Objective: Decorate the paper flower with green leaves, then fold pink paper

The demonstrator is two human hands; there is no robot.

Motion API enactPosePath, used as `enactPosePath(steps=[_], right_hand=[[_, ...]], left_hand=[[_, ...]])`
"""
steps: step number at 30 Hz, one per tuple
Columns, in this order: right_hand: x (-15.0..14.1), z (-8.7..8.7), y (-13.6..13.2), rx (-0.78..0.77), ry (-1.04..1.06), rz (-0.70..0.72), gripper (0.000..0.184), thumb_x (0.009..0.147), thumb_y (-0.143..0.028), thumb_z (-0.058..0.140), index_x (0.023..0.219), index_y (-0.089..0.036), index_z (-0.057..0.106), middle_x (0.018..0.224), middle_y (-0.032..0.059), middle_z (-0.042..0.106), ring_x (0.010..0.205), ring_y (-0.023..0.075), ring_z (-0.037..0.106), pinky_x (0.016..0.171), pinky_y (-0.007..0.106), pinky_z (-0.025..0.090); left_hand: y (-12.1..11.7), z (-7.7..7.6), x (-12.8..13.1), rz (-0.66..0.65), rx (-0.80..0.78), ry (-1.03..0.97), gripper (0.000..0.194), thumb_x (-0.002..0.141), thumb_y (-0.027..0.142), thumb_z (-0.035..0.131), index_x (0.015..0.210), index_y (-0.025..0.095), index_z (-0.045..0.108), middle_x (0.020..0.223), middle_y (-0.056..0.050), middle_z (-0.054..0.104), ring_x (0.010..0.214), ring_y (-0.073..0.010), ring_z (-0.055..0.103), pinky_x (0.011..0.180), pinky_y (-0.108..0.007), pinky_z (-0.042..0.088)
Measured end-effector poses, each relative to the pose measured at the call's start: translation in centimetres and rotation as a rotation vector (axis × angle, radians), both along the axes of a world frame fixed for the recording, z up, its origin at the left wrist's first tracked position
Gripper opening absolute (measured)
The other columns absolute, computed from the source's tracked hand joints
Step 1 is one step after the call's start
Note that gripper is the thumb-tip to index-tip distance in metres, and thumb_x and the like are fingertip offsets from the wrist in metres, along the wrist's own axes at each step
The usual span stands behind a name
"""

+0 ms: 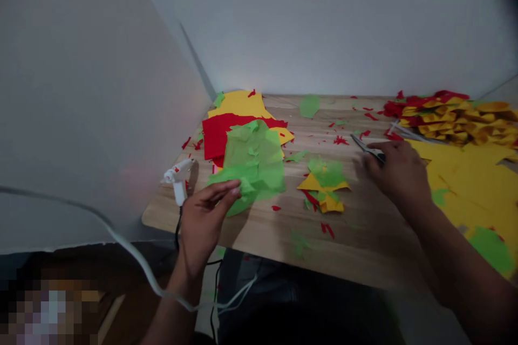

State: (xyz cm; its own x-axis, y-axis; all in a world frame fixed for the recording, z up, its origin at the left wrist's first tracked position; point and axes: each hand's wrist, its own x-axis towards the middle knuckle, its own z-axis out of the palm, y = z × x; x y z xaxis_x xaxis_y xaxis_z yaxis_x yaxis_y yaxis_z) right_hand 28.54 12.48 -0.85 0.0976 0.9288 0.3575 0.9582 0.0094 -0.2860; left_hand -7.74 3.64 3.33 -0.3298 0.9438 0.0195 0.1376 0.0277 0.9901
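Left hand (pixel 204 220) pinched green scrap (pixel 247 187) over green cloth (pixel 263 153), left part of table (pixel 364 237). Right hand (pixel 400 172) at scissors (pixel 362 144), grip unclear. Step looked like sorting out scrap; next move probably called for steady pinch.

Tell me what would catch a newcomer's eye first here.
Probably the heap of crinkled yellow and red pieces, at the far right of the wooden table. Then the bright green sheet near the left end, where the left hand pinches a green piece. The right hand holds scissors, left of the heap.
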Motion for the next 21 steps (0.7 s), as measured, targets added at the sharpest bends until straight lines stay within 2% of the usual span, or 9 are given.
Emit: enactPosePath(steps=[2, 4, 6, 8, 11, 14, 16, 19, 21], right_hand=[[-5.3, 1.5, -0.9, -0.03, 0.29, 0.159, 0.026, 0.091, -0.035, 0.056, 0.106, -0.017, 0.069, 0.101, 0.0137, 0.069, 0.083, 0.0239, 0.065, 0.078, 0.038, 0.048], [-12.4, 2.5, -2.1, -0.309, 0.522, 0.468, 0.025, 0.092, -0.035, 0.056, 0.107, -0.021, 0.068, 0.092, 0.0083, 0.072, 0.076, 0.0207, 0.067, 0.072, 0.035, 0.049], [-20.1, 2.9, -3.0, -0.529, 0.602, 0.693, 0.046, 0.089, -0.049, 0.062, 0.124, -0.02, 0.062, 0.093, 0.0086, 0.074, 0.082, 0.0242, 0.069, 0.074, 0.036, 0.051], [-27.1, 2.6, -3.2, -0.569, 0.654, 0.773, 0.079, 0.083, -0.058, 0.067, 0.145, -0.017, 0.042, 0.111, 0.0144, 0.072, 0.096, 0.0293, 0.07, 0.08, 0.038, 0.052], [-34.9, 1.8, -2.6, -0.672, 0.64, 0.695, 0.106, 0.078, -0.058, 0.069, 0.156, -0.008, 0.017, 0.128, 0.0234, 0.065, 0.113, 0.0365, 0.066, 0.086, 0.042, 0.053], [-39.0, 1.0, -1.6, -0.71, 0.633, 0.617, 0.112, 0.076, -0.048, 0.072, 0.155, 0.004, 0.011, 0.131, 0.0314, 0.061, 0.12, 0.0402, 0.061, 0.095, 0.046, 0.05], [-40.1, 0.6, -1.2, -0.688, 0.672, 0.6, 0.099, 0.076, -0.039, 0.07, 0.151, 0.004, 0.022, 0.128, 0.0309, 0.062, 0.117, 0.0396, 0.063, 0.094, 0.046, 0.05], [-39.9, 0.2, -1.2, -0.641, 0.727, 0.586, 0.064, 0.081, -0.033, 0.061, 0.138, -0.007, 0.045, 0.121, 0.0201, 0.068, 0.108, 0.0314, 0.067, 0.088, 0.039, 0.052], [-38.3, 0.1, -1.8, -0.548, 0.852, 0.608, 0.049, 0.082, -0.033, 0.058, 0.128, -0.016, 0.052, 0.115, 0.0103, 0.071, 0.099, 0.0241, 0.068, 0.082, 0.033, 0.053]], left_hand=[[-2.0, 0.0, -1.8, 0.171, 0.046, 0.033, 0.021, 0.076, 0.032, 0.082, 0.095, 0.024, 0.079, 0.087, -0.001, 0.078, 0.079, -0.0161, 0.072, 0.077, -0.027, 0.06], [-3.6, 0.1, -3.5, 0.32, 0.1, 0.091, 0.02, 0.079, 0.029, 0.079, 0.099, 0.025, 0.078, 0.087, 0.001, 0.078, 0.079, -0.0141, 0.072, 0.078, -0.025, 0.058], [-4.8, 0.3, -4.8, 0.398, 0.175, 0.078, 0.019, 0.082, 0.027, 0.077, 0.101, 0.027, 0.077, 0.089, 0.002, 0.077, 0.08, -0.0123, 0.07, 0.08, -0.024, 0.057], [-5.7, 0.9, -5.4, 0.385, 0.246, 0.033, 0.02, 0.082, 0.026, 0.076, 0.102, 0.027, 0.078, 0.093, 0.002, 0.077, 0.08, -0.0114, 0.07, 0.081, -0.024, 0.056], [-6.7, 1.7, -5.7, 0.366, 0.299, 0.135, 0.024, 0.083, 0.029, 0.075, 0.107, 0.027, 0.078, 0.092, 0.001, 0.077, 0.083, -0.0109, 0.07, 0.083, -0.021, 0.055], [-7.5, 2.0, -5.8, 0.429, 0.358, 0.253, 0.023, 0.084, 0.026, 0.074, 0.107, 0.026, 0.078, 0.092, 0.001, 0.078, 0.085, -0.0107, 0.072, 0.083, -0.02, 0.055], [-7.8, 2.0, -6.0, 0.459, 0.383, 0.26, 0.022, 0.083, 0.022, 0.075, 0.105, 0.026, 0.078, 0.094, 0.0, 0.079, 0.084, -0.0108, 0.073, 0.08, -0.02, 0.056], [-7.6, 2.4, -6.3, 0.486, 0.408, 0.257, 0.026, 0.077, 0.018, 0.078, 0.102, 0.026, 0.078, 0.091, 0.002, 0.079, 0.082, -0.0114, 0.074, 0.079, -0.022, 0.058], [-7.1, 3.2, -5.9, 0.528, 0.451, 0.246, 0.029, 0.073, 0.017, 0.081, 0.099, 0.029, 0.078, 0.092, 0.005, 0.079, 0.08, -0.0124, 0.074, 0.082, -0.028, 0.06]])
